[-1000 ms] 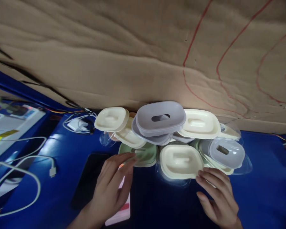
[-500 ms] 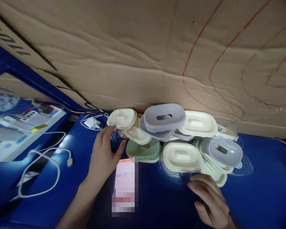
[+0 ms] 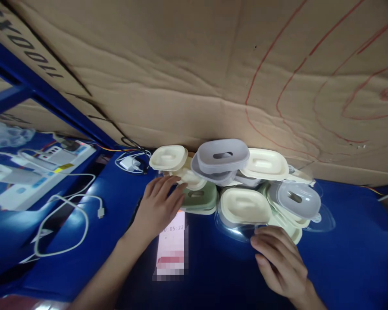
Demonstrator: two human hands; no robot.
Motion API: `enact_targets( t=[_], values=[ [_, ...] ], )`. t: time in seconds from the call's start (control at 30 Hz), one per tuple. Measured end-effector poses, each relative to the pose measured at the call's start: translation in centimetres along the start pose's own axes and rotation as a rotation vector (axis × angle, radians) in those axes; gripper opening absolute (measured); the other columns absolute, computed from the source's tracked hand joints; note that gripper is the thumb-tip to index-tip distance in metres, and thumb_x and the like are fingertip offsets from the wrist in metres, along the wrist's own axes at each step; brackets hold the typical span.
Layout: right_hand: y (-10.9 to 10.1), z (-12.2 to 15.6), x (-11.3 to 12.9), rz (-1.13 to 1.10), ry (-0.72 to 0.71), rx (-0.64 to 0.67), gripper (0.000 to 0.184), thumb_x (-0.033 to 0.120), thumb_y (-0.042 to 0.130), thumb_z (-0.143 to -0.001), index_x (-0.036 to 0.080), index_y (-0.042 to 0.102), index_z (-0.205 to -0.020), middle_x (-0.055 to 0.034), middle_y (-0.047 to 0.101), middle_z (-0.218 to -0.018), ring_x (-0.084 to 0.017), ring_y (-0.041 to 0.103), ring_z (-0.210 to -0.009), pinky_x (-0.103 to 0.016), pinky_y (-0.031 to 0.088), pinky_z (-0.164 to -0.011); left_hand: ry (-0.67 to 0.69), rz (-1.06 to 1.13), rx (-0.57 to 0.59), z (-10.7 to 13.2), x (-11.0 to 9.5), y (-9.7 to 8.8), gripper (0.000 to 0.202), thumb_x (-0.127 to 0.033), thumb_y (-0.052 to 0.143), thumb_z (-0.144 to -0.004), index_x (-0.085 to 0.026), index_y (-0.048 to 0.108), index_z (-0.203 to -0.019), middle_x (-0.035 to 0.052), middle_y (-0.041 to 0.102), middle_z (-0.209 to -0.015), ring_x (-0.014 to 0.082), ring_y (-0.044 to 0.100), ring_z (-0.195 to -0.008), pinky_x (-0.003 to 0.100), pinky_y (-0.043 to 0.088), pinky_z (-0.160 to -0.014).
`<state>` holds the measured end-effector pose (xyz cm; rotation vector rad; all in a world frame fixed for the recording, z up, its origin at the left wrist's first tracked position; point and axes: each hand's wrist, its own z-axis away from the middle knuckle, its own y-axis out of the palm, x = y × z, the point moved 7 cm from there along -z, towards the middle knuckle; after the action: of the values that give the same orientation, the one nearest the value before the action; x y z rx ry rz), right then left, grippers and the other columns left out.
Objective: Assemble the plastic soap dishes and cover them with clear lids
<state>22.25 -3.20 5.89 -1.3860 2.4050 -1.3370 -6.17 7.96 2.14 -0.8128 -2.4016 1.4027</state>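
A heap of rounded plastic lids and clear tubs lies against a cardboard wall. A grey lid (image 3: 223, 156) tops the heap, with cream lids (image 3: 168, 157) (image 3: 267, 164) on either side. My left hand (image 3: 158, 206) reaches in with fingers stretched out, its tips touching the pale green lid (image 3: 200, 198) and the cream lid above it. My right hand (image 3: 278, 260) rests lower right, fingers loosely curled, just below a cream lid (image 3: 245, 205) sitting in a clear tub. A phone (image 3: 171, 247) with a lit screen lies between my hands.
The blue table surface (image 3: 352, 258) carries a second grey lid (image 3: 298, 199) at the heap's right. White cables (image 3: 67, 215), a charger plug (image 3: 128, 162) and a power strip (image 3: 48, 161) lie at left. The cardboard wall (image 3: 194, 77) closes off the back.
My left hand moved from the cream lid at the heap's left down and right onto the green lid. My right hand shifted slightly left. The view tilted.
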Motion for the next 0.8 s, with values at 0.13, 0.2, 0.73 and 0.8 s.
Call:
enact_targets(
  t=[0.13,0.2,0.73,0.8],
  values=[
    [-0.8,-4.6,-0.2,0.218,-0.044,0.089,0.048,0.017,0.071,-0.096,0.023,0.066,-0.143,-0.0086,0.079,-0.121,-0.027,0.072,-0.118,-0.046,0.057,-0.103,0.105,-0.023,0.062,-1.3,-1.0,0.3,0.027,-0.021,0.064,-0.104,-0.021,0.071,-0.130,0.0144,0.074,-0.130,0.0332,0.070,-0.121,0.051,0.052,-0.106],
    [-1.0,-7.4,-0.9,0.296,-0.066,0.090,0.050,0.021,0.070,-0.100,0.024,0.062,-0.149,-0.0096,0.076,-0.130,-0.028,0.069,-0.125,-0.047,0.054,-0.108,0.110,0.024,0.072,-2.0,-1.1,0.1,0.027,-0.022,0.064,-0.105,-0.022,0.072,-0.131,0.0137,0.074,-0.130,0.0326,0.071,-0.120,0.050,0.052,-0.105],
    [0.3,-13.6,-4.6,0.460,-0.164,0.009,0.027,0.028,0.070,-0.105,0.024,0.066,-0.131,-0.0037,0.079,-0.120,-0.023,0.072,-0.116,-0.041,0.049,-0.106,-0.025,-0.025,0.012,-4.0,4.3,-2.1,0.021,-0.028,0.053,-0.111,-0.017,0.070,-0.114,0.0121,0.079,-0.106,0.0315,0.075,-0.102,0.046,0.056,-0.093],
    [-1.4,-11.4,-2.8,0.414,-0.134,-0.070,0.034,0.024,0.077,-0.099,0.024,0.066,-0.131,-0.0051,0.079,-0.118,-0.024,0.073,-0.116,-0.043,0.052,-0.105,0.010,0.032,-0.041,-3.1,2.3,-4.1,0.016,-0.026,0.056,-0.110,-0.019,0.068,-0.119,0.0105,0.078,-0.109,0.0293,0.075,-0.105,0.043,0.056,-0.094]
  ],
)
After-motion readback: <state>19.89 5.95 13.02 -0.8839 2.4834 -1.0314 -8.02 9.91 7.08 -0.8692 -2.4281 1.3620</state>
